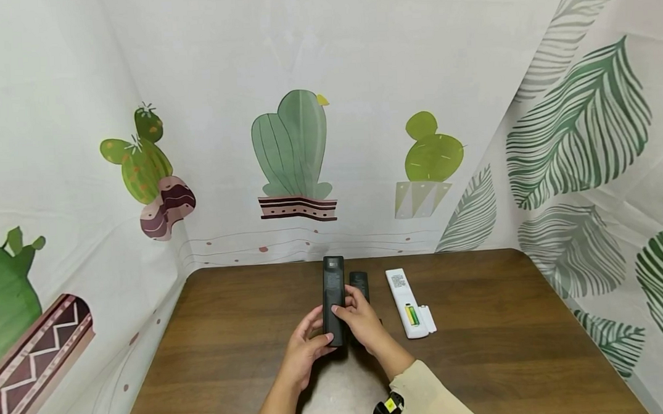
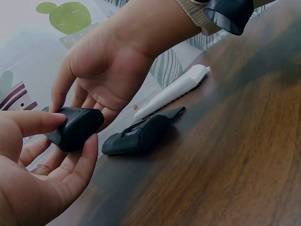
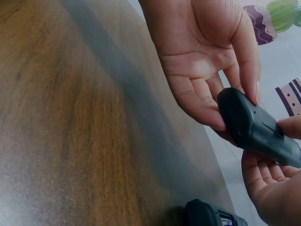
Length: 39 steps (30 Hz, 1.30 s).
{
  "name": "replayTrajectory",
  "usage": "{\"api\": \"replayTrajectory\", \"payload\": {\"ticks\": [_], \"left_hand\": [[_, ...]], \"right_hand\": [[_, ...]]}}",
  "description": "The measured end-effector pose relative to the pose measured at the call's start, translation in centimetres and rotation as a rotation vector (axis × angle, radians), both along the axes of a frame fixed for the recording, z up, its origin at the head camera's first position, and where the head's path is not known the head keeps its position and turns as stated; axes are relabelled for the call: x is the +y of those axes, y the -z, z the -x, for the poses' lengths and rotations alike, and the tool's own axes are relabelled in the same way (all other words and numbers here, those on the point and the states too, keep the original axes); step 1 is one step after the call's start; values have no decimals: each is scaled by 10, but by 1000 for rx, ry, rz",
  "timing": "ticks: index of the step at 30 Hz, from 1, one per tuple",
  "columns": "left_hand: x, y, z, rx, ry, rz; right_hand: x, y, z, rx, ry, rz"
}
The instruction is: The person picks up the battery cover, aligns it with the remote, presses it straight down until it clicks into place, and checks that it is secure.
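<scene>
- Above the tabletop (image 1: 499,348), the black remote (image 1: 333,281) is held clear of the surface between two hands, its far end pointing toward the wall cloth (image 1: 358,45).
- Left hand (image 1: 304,347): its grip is narrow, holding the black remote at the near end, thumb on the upper face and fingers curled beneath.
- Right hand (image 1: 364,323): its grip is likewise closed round the black remote, along the right edge near the middle, thumb on the upper face.
- Spare remote (image 1: 359,283): also black, lying on the tabletop just beyond the right hand, partly hidden from the head view; the left wrist view shows its slot (image 2: 134,129) uncovered.
- White remote (image 1: 399,290): on the tabletop right of the spare remote, its green and yellow battery (image 1: 411,315) exposed, with a white cover (image 1: 428,319) against its right side.
- Right wrist: a dark camera (image 1: 389,408) sits by the pale sleeve (image 1: 434,400).
</scene>
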<state>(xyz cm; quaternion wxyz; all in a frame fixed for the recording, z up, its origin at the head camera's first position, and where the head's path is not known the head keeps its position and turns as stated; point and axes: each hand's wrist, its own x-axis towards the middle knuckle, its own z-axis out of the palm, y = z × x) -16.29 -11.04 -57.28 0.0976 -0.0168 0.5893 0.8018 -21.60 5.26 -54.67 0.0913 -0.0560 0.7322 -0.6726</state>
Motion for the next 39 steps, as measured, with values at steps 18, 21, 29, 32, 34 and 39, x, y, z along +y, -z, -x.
{"api": "replayTrajectory", "payload": {"ticks": [18, 21, 29, 32, 34, 39], "left_hand": [[0, 1, 0, -2, -10, -7], [0, 1, 0, -6, -16, -7], [0, 1, 1, -7, -26, 1], [0, 2, 2, -5, -31, -1], [0, 3, 2, -3, -36, -4], [-1, 5, 3, -2, -45, -2]], "right_hand": [[2, -43, -20, -8, -18, 5], [2, -39, -18, -13, -22, -8], [1, -8, -6, -3, -17, -28], [2, -4, -5, 2, -24, -24], [3, -4, -5, 0, -30, -17], [4, -5, -6, 1, -50, -26]]}}
